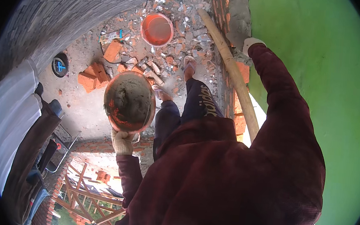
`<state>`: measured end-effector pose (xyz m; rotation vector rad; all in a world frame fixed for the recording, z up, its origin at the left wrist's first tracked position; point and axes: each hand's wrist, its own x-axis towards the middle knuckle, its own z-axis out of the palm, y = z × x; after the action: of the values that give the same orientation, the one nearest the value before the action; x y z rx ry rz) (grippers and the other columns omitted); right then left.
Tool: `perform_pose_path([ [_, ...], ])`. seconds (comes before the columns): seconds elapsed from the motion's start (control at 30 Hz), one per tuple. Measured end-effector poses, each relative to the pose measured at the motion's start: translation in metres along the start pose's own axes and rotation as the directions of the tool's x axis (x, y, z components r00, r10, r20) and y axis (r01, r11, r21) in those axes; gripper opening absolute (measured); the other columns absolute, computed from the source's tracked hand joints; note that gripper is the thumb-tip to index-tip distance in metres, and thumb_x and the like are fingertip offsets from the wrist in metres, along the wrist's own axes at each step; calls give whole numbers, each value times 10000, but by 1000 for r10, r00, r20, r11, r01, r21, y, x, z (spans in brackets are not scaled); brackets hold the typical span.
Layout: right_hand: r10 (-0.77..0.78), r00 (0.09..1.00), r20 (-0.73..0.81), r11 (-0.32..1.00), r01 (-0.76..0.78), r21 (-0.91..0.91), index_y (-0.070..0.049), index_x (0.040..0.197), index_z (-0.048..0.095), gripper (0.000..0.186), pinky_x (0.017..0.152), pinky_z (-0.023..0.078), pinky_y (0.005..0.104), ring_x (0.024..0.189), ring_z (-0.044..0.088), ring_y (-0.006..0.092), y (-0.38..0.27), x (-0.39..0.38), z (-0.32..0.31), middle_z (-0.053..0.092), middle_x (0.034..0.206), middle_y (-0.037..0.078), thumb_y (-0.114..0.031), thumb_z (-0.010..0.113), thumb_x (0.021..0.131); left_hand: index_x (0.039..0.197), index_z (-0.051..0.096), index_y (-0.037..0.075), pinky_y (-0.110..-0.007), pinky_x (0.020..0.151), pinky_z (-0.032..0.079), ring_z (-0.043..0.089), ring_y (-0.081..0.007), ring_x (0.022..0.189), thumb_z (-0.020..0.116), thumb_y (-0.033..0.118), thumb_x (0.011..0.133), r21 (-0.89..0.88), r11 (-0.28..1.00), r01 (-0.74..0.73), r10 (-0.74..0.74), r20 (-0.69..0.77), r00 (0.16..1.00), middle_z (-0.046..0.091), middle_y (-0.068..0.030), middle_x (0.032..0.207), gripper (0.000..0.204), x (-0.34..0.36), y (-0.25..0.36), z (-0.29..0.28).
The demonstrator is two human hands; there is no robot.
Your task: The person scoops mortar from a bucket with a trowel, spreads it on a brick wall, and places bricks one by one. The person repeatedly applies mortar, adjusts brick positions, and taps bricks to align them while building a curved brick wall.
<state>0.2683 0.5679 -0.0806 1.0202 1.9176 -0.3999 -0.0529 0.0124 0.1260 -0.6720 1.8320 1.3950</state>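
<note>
My left hand point(122, 142), in a cream knit glove, grips the near rim of an orange bucket point(108, 114). Wet grey mortar point(132, 95) lies inside, with orange wall showing through on the near side. My right hand point(253, 45), gloved too, is raised against the far end of a brick wall coated with grey mortar point(238, 17). Its fingers look curled, but what they hold is hidden. Between my body and that wall leans a bamboo pole point(231, 67), close to my right arm.
A second orange bucket point(157, 30) stands on the rubble-strewn floor ahead. Loose orange bricks point(94, 77) and a black round container point(60, 65) lie to the left. A green wall point(318, 51) rises on my right. Clothes point(32, 142) hang at the left; below, brickwork drops toward timber framing point(91, 197).
</note>
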Motion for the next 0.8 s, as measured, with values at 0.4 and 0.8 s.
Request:
perform_pose_path([
  [0.4, 21, 978, -209, 989, 11, 151, -33, 1121, 664, 251, 867, 586, 510, 1026, 724, 403, 33, -181, 11, 724, 1065, 208, -152, 644, 901, 1250, 626, 57, -355, 664, 660, 672, -201, 815, 450, -78, 692, 244, 964, -107, 60, 192, 980, 641, -76, 1061, 600, 22, 23, 50],
  [0.8, -452, 678, -579, 822, 570, 26, 13, 1069, 682, 265, 716, 613, 452, 839, 763, 366, -215, -207, -67, 733, 942, 180, -89, 702, 825, 1159, 664, 14, -219, 725, 476, 546, -102, 748, 513, -39, 732, 205, 899, -387, 222, 548, 806, 605, 8, 882, 456, 29, 99, 134],
])
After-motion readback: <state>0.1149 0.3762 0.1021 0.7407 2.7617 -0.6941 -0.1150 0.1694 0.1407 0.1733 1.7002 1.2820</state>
